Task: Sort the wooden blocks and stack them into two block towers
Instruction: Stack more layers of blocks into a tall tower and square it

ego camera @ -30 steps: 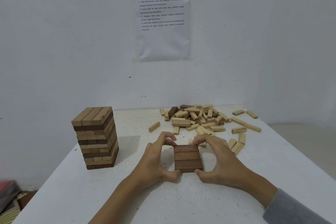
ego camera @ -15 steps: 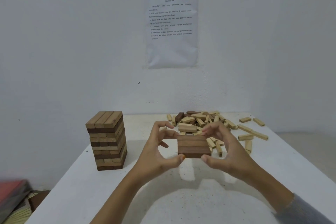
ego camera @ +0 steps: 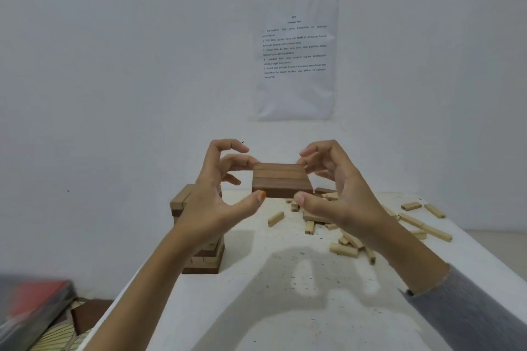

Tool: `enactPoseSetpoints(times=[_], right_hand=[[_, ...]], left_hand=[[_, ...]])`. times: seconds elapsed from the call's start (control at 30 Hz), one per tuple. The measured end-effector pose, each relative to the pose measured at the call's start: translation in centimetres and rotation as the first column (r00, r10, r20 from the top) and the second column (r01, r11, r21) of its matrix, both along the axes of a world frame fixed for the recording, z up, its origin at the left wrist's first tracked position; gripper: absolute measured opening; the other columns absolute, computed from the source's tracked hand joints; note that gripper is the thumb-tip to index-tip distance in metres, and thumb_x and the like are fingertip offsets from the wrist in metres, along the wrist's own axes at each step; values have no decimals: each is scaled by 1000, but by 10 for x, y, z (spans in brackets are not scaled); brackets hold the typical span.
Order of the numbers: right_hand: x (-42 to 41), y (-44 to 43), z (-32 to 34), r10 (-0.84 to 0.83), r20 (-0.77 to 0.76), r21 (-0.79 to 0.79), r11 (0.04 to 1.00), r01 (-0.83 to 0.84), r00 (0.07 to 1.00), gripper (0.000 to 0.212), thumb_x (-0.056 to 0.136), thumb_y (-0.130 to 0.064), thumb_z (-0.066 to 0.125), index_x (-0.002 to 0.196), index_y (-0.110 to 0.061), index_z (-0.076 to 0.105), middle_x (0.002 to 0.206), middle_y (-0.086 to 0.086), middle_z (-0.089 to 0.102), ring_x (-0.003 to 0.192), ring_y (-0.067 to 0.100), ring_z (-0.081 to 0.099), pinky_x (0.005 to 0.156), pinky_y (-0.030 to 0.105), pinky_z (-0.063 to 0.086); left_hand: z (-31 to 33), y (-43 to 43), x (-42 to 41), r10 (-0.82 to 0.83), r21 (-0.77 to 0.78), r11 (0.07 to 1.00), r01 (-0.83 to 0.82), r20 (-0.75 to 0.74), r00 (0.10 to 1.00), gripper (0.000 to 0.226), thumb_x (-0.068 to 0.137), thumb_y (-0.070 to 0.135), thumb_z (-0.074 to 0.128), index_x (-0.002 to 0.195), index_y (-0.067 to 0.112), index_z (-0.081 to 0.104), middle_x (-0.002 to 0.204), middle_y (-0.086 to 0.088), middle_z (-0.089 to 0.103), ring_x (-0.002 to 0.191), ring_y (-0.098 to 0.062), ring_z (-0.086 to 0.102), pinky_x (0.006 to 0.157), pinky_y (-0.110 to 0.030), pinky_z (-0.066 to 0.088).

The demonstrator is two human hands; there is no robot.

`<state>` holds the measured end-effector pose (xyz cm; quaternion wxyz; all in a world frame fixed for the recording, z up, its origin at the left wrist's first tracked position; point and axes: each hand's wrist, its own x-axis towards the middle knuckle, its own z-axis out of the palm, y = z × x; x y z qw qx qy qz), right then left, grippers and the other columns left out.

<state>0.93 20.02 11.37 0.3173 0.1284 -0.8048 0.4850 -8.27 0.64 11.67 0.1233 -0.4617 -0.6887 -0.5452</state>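
A flat layer of three dark brown blocks [ego camera: 281, 179] hangs in the air above the table, pressed together side by side. My left hand [ego camera: 219, 194] pinches its left end with thumb and fingers, and my right hand [ego camera: 333, 191] pinches its right end. Behind my left hand and forearm stands the block tower [ego camera: 205, 258], mostly hidden, with only its top left corner and base showing. A pile of loose, mostly light blocks [ego camera: 345, 239] lies on the table to the right, partly behind my right hand.
The white table [ego camera: 285, 308] reaches back to a white wall with a printed sheet [ego camera: 296, 57] taped on it. A few stray blocks [ego camera: 422, 208] lie near the right edge. A red and grey object [ego camera: 31, 305] sits on the floor at the lower left.
Both hands have lifted the three-block layer off the table and carried it up and leftward toward the tower. The camera has tilted up and turned left.
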Motion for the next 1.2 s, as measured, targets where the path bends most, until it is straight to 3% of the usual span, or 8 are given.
enactPoseSetpoints(times=[0.23,0.33,0.57,0.67,0.8,0.87,1.0,1.2], right_hand=[[-39,-36,8,20,7,-27,999,-20,1000,58,58,-48,73,109,-38,48,104,-17,61,102,2,59,95,19,37],[-57,-51,5,16,18,-27,1000,-16,1000,56,62,-40,78,110,-37,47,105,-18,60,101,0,57,85,5,37],[-97,-77,-7,23,67,-88,996,-17,997,58,69,-31,87,113,-35,49,108,-17,61,103,5,56,74,-2,36],[-106,-82,-12,19,96,-96,995,-10,995,59,68,-33,87,113,-37,48,109,-19,61,106,5,55,78,4,37],[-114,-87,-19,-17,133,-88,996,29,991,60,65,-41,85,111,-41,47,111,-20,59,111,6,50,98,35,38],[-116,-89,-23,-28,159,-85,995,42,987,59,64,-42,83,110,-41,47,113,-19,58,111,6,49,102,41,37],[-120,-89,-28,-36,191,-89,995,54,981,58,64,-41,81,110,-41,46,112,-20,56,111,5,48,103,43,37],[-123,-90,-32,-44,220,-85,994,64,974,57,70,-33,83,111,-40,45,112,-21,55,111,6,47,103,42,37]], left_hand=[[17,-39,-29,85,-28,996,-86,-32,996,60,63,43,68,115,30,40,108,9,67,110,-15,60,89,-31,48],[16,-56,-46,122,-40,992,-124,-39,992,61,63,41,70,115,28,42,109,9,68,110,-15,61,89,-29,49],[2,-81,-82,121,10,992,-123,116,986,66,61,39,73,118,30,42,110,4,70,105,-18,64,96,-33,47],[-8,-85,-90,108,47,992,-118,172,979,68,60,37,74,119,31,41,111,2,69,106,-19,63,96,-34,46],[-20,-86,-101,53,84,993,-79,278,959,73,57,39,79,121,31,42,113,0,69,105,-18,64,88,-28,48],[-29,-84,-105,26,104,993,-63,325,945,83,53,47,86,122,31,42,114,-1,69,106,-18,64,85,-26,50],[-45,-80,-110,-29,160,986,-35,380,925,74,60,30,77,125,30,41,114,-3,68,104,-20,63,78,-25,53],[-51,-80,-112,-41,170,985,-29,394,918,69,61,28,70,124,32,43,114,-3,68,104,-18,63,78,-23,53]])
